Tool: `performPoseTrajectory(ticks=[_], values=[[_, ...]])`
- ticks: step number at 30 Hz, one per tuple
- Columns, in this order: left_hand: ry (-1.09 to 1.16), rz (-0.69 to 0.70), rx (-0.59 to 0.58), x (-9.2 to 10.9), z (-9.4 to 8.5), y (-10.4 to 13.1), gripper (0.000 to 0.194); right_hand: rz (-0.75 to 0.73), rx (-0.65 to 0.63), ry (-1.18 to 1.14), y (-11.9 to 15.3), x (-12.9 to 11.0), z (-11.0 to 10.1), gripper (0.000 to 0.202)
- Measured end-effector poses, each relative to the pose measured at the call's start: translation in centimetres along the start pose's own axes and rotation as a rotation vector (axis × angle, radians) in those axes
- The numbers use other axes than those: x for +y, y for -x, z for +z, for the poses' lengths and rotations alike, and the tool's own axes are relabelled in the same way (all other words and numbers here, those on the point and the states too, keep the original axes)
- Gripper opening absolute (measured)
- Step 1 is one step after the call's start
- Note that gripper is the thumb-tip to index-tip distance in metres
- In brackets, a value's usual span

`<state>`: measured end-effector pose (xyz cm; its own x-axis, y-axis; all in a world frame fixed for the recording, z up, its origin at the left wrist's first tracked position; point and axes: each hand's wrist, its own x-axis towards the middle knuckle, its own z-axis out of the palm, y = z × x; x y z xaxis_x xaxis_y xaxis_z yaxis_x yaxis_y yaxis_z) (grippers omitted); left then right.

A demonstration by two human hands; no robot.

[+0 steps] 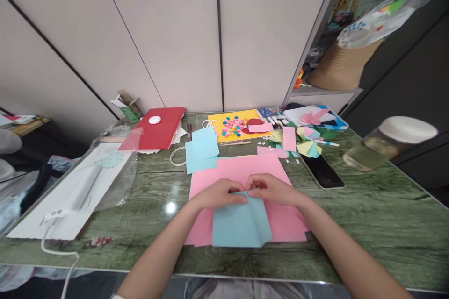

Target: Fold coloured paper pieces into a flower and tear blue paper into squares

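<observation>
A sheet of blue paper [238, 224] lies over the pink paper [252, 168] in front of me, with a crease or bend running down its right part. Pinching its top edge from the left, my left hand [224, 193] has its thumb on the front of the sheet. Close beside it, my right hand [268, 189] grips the same top edge with thumb and curled fingers. The fingertips of both hands nearly meet. Beyond them, more light blue sheets [201, 149] overlap the corner of the pink paper.
A phone [322, 170] and a lidded cup [382, 142] stand to the right, near folded paper pieces [308, 142]. Behind are a yellow sheet [215, 121] with small colourful balls and a red folder [161, 128]. At left lies a white power strip [84, 189].
</observation>
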<state>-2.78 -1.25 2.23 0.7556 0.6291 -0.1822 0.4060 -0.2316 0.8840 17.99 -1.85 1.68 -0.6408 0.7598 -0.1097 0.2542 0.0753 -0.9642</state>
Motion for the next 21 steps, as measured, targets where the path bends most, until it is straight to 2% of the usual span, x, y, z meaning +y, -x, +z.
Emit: performPoseTrajectory(ticks=[6,13,21], values=[[0.058,-0.002,0.107,0.57,0.46,-0.19,0.024,0.018,0.037,0.021,0.24,-0.21,-0.12,0.016],[0.086,0.018,0.119,0.88,0.46,-0.21,0.022,-0.022,0.053,0.079,0.39,-0.59,0.02,0.018],[0.008,0.016,0.143,0.88,0.51,-0.14,0.028,-0.023,0.074,0.114,0.33,-0.47,0.01,0.019]])
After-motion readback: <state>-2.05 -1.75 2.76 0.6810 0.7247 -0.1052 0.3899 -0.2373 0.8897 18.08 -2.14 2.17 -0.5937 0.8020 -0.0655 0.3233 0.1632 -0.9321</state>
